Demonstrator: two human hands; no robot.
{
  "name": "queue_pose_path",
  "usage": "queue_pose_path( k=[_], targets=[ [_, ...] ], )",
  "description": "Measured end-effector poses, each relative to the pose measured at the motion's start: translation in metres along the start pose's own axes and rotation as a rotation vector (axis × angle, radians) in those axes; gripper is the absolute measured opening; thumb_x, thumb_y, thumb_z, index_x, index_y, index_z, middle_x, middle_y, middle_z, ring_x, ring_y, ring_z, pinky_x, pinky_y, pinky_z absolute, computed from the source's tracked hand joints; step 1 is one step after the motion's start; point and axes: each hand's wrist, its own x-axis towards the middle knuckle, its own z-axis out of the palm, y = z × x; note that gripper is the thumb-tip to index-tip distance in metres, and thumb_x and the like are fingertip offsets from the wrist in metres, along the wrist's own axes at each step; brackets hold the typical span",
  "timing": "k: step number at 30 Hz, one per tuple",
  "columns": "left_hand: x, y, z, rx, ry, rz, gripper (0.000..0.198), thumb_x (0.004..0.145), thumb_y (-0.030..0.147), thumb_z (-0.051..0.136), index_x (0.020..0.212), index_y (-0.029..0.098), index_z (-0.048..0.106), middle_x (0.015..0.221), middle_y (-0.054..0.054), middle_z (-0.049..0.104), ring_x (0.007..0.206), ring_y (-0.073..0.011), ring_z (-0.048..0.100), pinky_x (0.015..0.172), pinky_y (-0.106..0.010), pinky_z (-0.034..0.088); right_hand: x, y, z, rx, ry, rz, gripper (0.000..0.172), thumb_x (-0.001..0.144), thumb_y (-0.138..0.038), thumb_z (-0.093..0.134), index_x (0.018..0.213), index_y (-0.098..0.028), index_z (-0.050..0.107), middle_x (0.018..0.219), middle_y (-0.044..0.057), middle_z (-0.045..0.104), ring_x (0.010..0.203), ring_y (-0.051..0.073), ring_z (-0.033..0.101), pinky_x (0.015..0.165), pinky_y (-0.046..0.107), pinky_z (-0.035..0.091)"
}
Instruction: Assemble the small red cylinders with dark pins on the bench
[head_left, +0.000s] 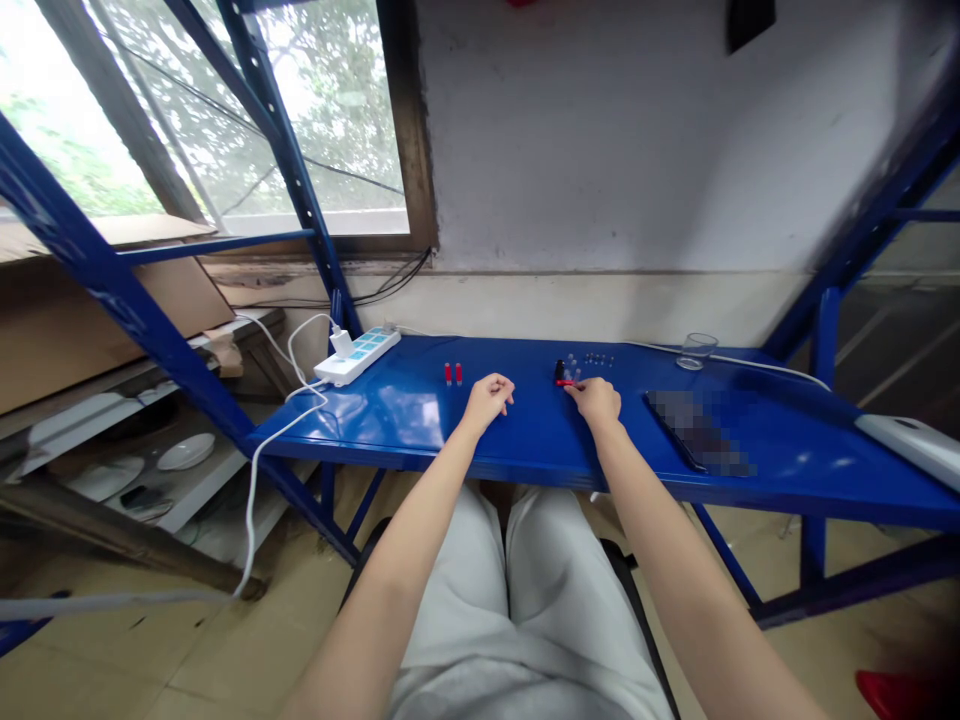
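My right hand (597,402) rests low over the blue table (375,420), its fingertips pinched on a small red piece (565,383). Just behind that piece stands a small black piece (559,369), with a few small clear pieces (571,359) beside it. A little to the right lie several tiny shiny bits (600,360) in rows. My left hand (490,399) hovers at or just above the table, fingers loosely curled and apart, with nothing visible in them. To its left are two small red-topped pieces (454,374) with clear lower ends, side by side.
A white power strip (358,356) with a plug and cable lies at the table's left end. Toward the right are a dark flat device (694,432), a clear glass cup (697,350) and a white object (915,446). Blue frame posts (826,340) flank the table; a wall stands behind.
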Motion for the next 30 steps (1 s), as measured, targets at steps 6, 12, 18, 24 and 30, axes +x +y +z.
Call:
queue_pose_path(
  k=[6, 12, 18, 24, 30],
  targets=[
    [-0.007, 0.009, -0.031, 0.359, 0.247, 0.184, 0.019, 0.080, 0.028, 0.048, 0.094, 0.017, 0.055, 0.056, 0.003, 0.055, 0.049, -0.0091, 0.052, 0.054, -0.021, 0.042, -0.008, -0.002, -0.004, -0.034, -0.023, 0.011, 0.030, 0.078, -0.043, 0.053, 0.095, -0.023, 0.068, 0.093, 0.009, 0.066, 0.093, 0.025, 0.059, 0.076, 0.035, 0.039],
    [-0.020, 0.021, -0.081, 0.890, 0.334, 0.067, 0.039, 0.078, 0.025, 0.047, 0.117, 0.022, 0.046, 0.073, -0.001, 0.063, 0.074, -0.0179, 0.061, 0.067, -0.026, 0.043, -0.018, -0.006, -0.007, -0.058, 0.012, 0.018, 0.035, 0.079, -0.047, 0.048, 0.093, -0.018, 0.061, 0.090, 0.011, 0.066, 0.089, 0.026, 0.059, 0.079, 0.039, 0.036],
    [-0.026, 0.020, -0.081, 1.142, 0.100, -0.028, 0.058, 0.081, 0.029, 0.044, 0.136, 0.022, 0.026, 0.089, -0.008, 0.065, 0.082, -0.0242, 0.062, 0.074, -0.031, 0.044, -0.026, -0.009, -0.010, 0.014, 0.212, -0.050, 0.031, 0.082, -0.045, 0.041, 0.079, -0.018, 0.056, 0.071, 0.009, 0.063, 0.071, 0.023, 0.059, 0.066, 0.032, 0.035],
    [-0.012, 0.017, -0.067, 1.244, 0.104, -0.105, 0.060, 0.086, 0.031, 0.037, 0.140, 0.016, 0.016, 0.101, -0.018, 0.062, 0.091, -0.0298, 0.061, 0.080, -0.037, 0.043, -0.032, -0.013, -0.007, 0.125, 0.293, -0.308, 0.029, 0.085, -0.039, 0.036, 0.071, -0.020, 0.053, 0.064, 0.005, 0.059, 0.061, 0.016, 0.054, 0.052, 0.025, 0.027],
    [0.000, 0.012, -0.063, 1.291, 0.178, -0.174, 0.056, 0.088, 0.033, 0.033, 0.138, 0.011, 0.020, 0.096, -0.021, 0.063, 0.093, -0.0306, 0.061, 0.080, -0.036, 0.043, -0.037, -0.017, -0.006, 0.166, 0.245, -0.525, 0.029, 0.086, -0.038, 0.036, 0.066, -0.021, 0.047, 0.059, 0.002, 0.054, 0.055, 0.013, 0.048, 0.051, 0.023, 0.026]
  ],
)
